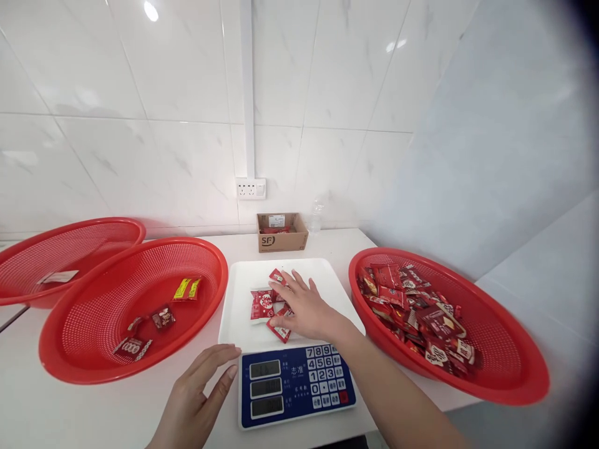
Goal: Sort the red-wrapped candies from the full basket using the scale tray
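Observation:
A digital scale (297, 386) stands in front of me, its blue keypad panel towards me and its white weighing pan (322, 274) behind. Several small red snack packets (262, 304) lie on the pan. Over them is my right hand (302, 305), palm down with fingers spread; it partly hides the packets, and whether it touches them I cannot tell. My left hand (201, 390) is at the scale's front left corner, thumb and fingers apart, holding nothing. The scale's displays are too dim to read.
To the right, a red plastic basket (510, 337) holds many snack packets. On the left, another red basket (182, 249) has a few packets, overlapping a third basket (93, 234) with a white slip inside. A small cardboard box (283, 240) and a clear bottle (316, 217) stand by the wall.

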`<action>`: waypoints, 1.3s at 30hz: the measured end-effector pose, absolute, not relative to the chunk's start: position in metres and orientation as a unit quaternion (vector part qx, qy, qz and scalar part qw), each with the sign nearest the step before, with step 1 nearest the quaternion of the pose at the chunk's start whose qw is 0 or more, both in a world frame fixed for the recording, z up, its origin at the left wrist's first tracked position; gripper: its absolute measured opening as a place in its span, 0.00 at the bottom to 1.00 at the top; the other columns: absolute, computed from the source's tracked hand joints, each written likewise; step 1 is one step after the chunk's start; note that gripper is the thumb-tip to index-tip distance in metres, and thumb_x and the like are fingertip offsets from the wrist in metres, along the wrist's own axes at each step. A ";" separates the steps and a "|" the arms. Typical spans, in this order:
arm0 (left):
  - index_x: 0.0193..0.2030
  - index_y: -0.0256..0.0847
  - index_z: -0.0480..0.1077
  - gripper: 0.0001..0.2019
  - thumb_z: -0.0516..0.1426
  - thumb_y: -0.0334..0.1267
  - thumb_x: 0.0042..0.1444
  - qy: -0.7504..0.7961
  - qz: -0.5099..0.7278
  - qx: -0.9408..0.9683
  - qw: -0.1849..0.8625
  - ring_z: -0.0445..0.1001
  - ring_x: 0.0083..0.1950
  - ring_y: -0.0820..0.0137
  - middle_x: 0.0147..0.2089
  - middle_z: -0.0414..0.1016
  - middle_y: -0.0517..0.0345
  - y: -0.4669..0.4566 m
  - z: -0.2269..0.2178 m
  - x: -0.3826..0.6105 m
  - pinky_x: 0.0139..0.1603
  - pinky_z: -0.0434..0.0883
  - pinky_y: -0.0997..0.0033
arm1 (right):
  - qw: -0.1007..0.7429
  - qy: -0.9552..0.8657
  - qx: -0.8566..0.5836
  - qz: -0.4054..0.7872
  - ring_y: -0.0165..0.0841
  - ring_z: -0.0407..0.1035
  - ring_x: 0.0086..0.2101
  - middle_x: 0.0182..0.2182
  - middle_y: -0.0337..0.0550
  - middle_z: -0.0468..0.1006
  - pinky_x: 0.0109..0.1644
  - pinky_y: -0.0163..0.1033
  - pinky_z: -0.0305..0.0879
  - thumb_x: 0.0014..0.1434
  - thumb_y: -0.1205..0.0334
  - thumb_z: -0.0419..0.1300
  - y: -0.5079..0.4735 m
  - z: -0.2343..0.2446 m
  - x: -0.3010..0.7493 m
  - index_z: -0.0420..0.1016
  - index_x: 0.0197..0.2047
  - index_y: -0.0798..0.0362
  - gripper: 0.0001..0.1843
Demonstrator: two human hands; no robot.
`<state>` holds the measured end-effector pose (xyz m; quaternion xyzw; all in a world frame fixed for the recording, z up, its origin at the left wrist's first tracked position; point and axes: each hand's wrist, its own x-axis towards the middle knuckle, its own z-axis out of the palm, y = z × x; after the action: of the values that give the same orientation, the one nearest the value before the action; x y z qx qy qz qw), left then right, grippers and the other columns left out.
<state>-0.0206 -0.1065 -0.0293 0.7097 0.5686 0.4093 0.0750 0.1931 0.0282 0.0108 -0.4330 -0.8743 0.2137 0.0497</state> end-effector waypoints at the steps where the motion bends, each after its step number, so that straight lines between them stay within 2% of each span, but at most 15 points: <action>1: 0.42 0.50 0.74 0.08 0.55 0.41 0.57 0.569 0.408 0.710 0.077 0.78 0.43 0.74 0.41 0.80 0.63 -0.106 -0.029 -0.020 0.43 0.73 0.82 | 0.033 -0.878 -0.424 0.219 0.48 0.24 0.65 0.69 0.46 0.35 0.64 0.63 0.27 0.51 0.32 0.53 0.033 0.011 0.190 0.46 0.68 0.45 0.48; 3: 0.42 0.50 0.74 0.09 0.55 0.41 0.57 0.572 0.405 0.709 0.078 0.78 0.43 0.74 0.41 0.80 0.62 -0.107 -0.029 -0.020 0.43 0.73 0.82 | 0.005 -0.884 -0.406 0.231 0.50 0.27 0.65 0.68 0.47 0.36 0.63 0.66 0.28 0.50 0.33 0.54 0.041 0.011 0.186 0.46 0.68 0.45 0.49; 7: 0.41 0.50 0.75 0.09 0.55 0.42 0.56 0.582 0.400 0.703 0.079 0.78 0.43 0.73 0.41 0.80 0.62 -0.110 -0.029 -0.022 0.42 0.74 0.81 | 0.015 -0.887 -0.395 0.239 0.47 0.36 0.65 0.67 0.44 0.46 0.64 0.63 0.35 0.54 0.42 0.57 0.043 0.010 0.189 0.52 0.66 0.43 0.40; 9: 0.41 0.50 0.75 0.09 0.55 0.43 0.56 0.591 0.398 0.697 0.081 0.79 0.42 0.73 0.41 0.80 0.62 -0.112 -0.029 -0.025 0.41 0.74 0.81 | 0.056 -0.881 -0.405 0.236 0.44 0.37 0.65 0.67 0.42 0.47 0.65 0.60 0.35 0.56 0.45 0.56 0.037 0.011 0.198 0.53 0.66 0.43 0.37; 12: 0.41 0.50 0.75 0.10 0.55 0.44 0.56 0.605 0.394 0.686 0.087 0.79 0.42 0.72 0.41 0.80 0.62 -0.113 -0.031 -0.030 0.41 0.74 0.81 | 0.163 -0.850 -0.446 0.228 0.40 0.39 0.65 0.66 0.41 0.50 0.66 0.56 0.39 0.60 0.45 0.51 0.020 0.013 0.224 0.54 0.65 0.43 0.32; 16: 0.43 0.49 0.74 0.11 0.54 0.45 0.56 0.622 0.379 0.676 0.108 0.78 0.45 0.71 0.43 0.80 0.61 -0.111 -0.035 -0.035 0.40 0.75 0.80 | 0.311 -0.767 -0.530 0.184 0.41 0.54 0.61 0.61 0.45 0.62 0.63 0.53 0.51 0.60 0.45 0.51 -0.005 0.009 0.277 0.63 0.61 0.46 0.28; 20: 0.41 0.48 0.75 0.10 0.55 0.44 0.56 0.605 0.390 0.684 0.118 0.79 0.43 0.70 0.41 0.80 0.59 -0.104 -0.036 -0.031 0.39 0.75 0.78 | 0.350 -0.688 -0.617 0.155 0.43 0.63 0.55 0.55 0.47 0.71 0.58 0.52 0.61 0.59 0.45 0.51 -0.023 -0.002 0.313 0.69 0.54 0.48 0.25; 23: 0.39 0.47 0.75 0.09 0.55 0.43 0.57 0.577 0.414 0.696 0.107 0.79 0.41 0.70 0.39 0.80 0.59 -0.098 -0.034 -0.020 0.39 0.75 0.79 | 0.333 -0.702 -0.609 0.159 0.41 0.65 0.54 0.53 0.47 0.73 0.58 0.50 0.61 0.61 0.47 0.50 -0.026 -0.007 0.310 0.73 0.50 0.48 0.21; 26: 0.39 0.46 0.75 0.08 0.54 0.40 0.57 0.545 0.433 0.713 0.084 0.79 0.40 0.71 0.38 0.80 0.59 -0.094 -0.031 -0.009 0.41 0.75 0.78 | 0.254 -0.781 -0.546 0.166 0.41 0.59 0.58 0.56 0.45 0.70 0.62 0.52 0.55 0.63 0.52 0.47 -0.019 -0.007 0.286 0.73 0.51 0.48 0.20; 30: 0.40 0.45 0.75 0.08 0.54 0.39 0.57 0.533 0.440 0.721 0.053 0.79 0.41 0.72 0.39 0.80 0.57 -0.096 -0.026 -0.008 0.42 0.75 0.78 | 0.137 -0.844 -0.490 0.171 0.40 0.45 0.64 0.62 0.40 0.62 0.65 0.54 0.45 0.66 0.54 0.42 -0.002 -0.007 0.254 0.65 0.60 0.46 0.24; 33: 0.40 0.46 0.75 0.09 0.54 0.41 0.57 0.563 0.424 0.708 0.047 0.79 0.41 0.72 0.39 0.80 0.58 -0.103 -0.028 -0.017 0.39 0.75 0.81 | 0.100 -0.847 -0.496 0.163 0.43 0.42 0.65 0.63 0.41 0.60 0.65 0.57 0.41 0.65 0.51 0.43 0.008 -0.011 0.243 0.62 0.62 0.47 0.25; 35: 0.40 0.48 0.75 0.09 0.55 0.43 0.57 0.592 0.408 0.693 0.053 0.79 0.41 0.72 0.40 0.80 0.60 -0.109 -0.032 -0.025 0.37 0.75 0.82 | 0.095 -0.845 -0.503 0.158 0.44 0.43 0.64 0.62 0.41 0.61 0.65 0.57 0.41 0.65 0.50 0.43 0.010 -0.014 0.241 0.63 0.62 0.48 0.26; 39: 0.39 0.48 0.75 0.10 0.54 0.46 0.57 0.622 0.406 0.666 0.067 0.79 0.40 0.72 0.39 0.80 0.61 -0.115 -0.039 -0.034 0.35 0.75 0.82 | 0.111 -0.828 -0.535 0.123 0.45 0.51 0.61 0.57 0.47 0.68 0.64 0.57 0.45 0.64 0.51 0.45 0.008 -0.015 0.241 0.66 0.59 0.53 0.25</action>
<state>-0.0340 -0.1153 -0.0387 0.6662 0.6220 0.4058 0.0675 0.2413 0.0076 -0.0149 -0.5351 -0.8283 0.1228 0.1115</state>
